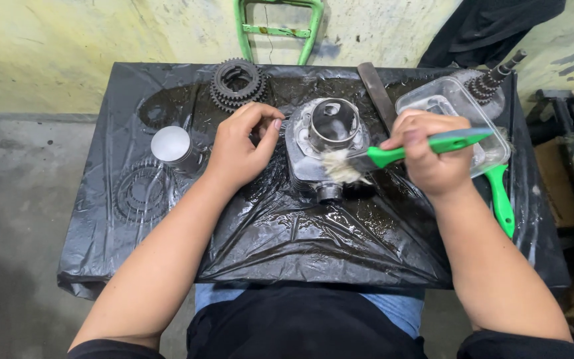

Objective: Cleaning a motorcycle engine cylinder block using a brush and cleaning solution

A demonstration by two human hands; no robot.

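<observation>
Lap nearest: dark apron over blue trousers, both forearms reaching out over it. Black plastic sheet, wet and wrinkled, covers the table.

Right hand fisted around a green-handled brush; bristles touch the near side of the cylinder. Cylinder sits mid-sheet, bore up, grey metal. Left hand at the cylinder's left edge, fingers curled, thumb and fingertips drawn together; cannot tell whether they pinch anything.

A second green handle lies at right, just beside the right wrist, partly under a clear plastic tray. Piston stands left of the left hand. A gear outline shows under the sheet near left.

Farther: stacked gears at far left-centre, flat metal bar far of the cylinder, geared shaft at the far right corner. Green frame against the wall.
</observation>
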